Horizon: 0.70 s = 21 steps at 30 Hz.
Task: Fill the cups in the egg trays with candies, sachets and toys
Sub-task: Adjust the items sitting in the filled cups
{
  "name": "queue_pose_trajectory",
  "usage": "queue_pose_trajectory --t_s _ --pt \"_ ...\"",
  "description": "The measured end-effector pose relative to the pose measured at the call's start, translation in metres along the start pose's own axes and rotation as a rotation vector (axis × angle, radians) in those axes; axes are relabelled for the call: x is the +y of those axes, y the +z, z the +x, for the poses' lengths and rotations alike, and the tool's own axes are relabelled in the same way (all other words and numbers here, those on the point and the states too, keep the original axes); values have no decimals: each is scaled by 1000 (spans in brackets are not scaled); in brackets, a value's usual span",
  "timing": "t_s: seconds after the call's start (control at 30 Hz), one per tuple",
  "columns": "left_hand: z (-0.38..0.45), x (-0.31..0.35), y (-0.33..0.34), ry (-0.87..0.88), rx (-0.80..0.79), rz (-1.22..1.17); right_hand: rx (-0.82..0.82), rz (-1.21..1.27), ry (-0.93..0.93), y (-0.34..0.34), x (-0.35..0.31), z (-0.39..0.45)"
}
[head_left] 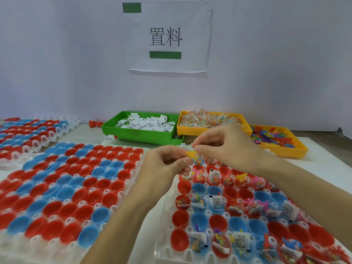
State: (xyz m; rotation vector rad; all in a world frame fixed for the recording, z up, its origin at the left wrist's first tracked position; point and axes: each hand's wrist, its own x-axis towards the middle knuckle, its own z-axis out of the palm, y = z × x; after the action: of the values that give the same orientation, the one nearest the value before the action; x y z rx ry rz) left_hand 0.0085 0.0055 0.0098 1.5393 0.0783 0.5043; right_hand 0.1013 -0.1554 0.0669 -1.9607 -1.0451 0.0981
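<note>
Pinching yellow toy (191, 154), left hand (167, 162), right hand (224, 145)

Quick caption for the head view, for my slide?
Both hands, left and right, pinch a yellow toy above the part-filled egg tray.

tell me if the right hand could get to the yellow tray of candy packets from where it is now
Probably yes. The right hand is raised just in front of the yellow tray, with nothing between them, and the tray is open on top. But it and the left hand are pinching a small yellow toy, so it isn't free.
</note>
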Motion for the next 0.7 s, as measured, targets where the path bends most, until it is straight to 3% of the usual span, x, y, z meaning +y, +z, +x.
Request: queue_pose_trajectory --t_s 0.17,0.27,0.47,0.7 --pt "0 5 -5 -89 -14 -72 -5 34 52 5 -3 -3" --pt "3 9 -10 -129 96 -116 -23 20 55 5 -10 -8" --pt "5 10 -15 -163 272 -107 -392 -75 -7 22 -37 -28" --pt "5 9 -14 -160 258 -86 -560 -228 -22 40 -41 -41"
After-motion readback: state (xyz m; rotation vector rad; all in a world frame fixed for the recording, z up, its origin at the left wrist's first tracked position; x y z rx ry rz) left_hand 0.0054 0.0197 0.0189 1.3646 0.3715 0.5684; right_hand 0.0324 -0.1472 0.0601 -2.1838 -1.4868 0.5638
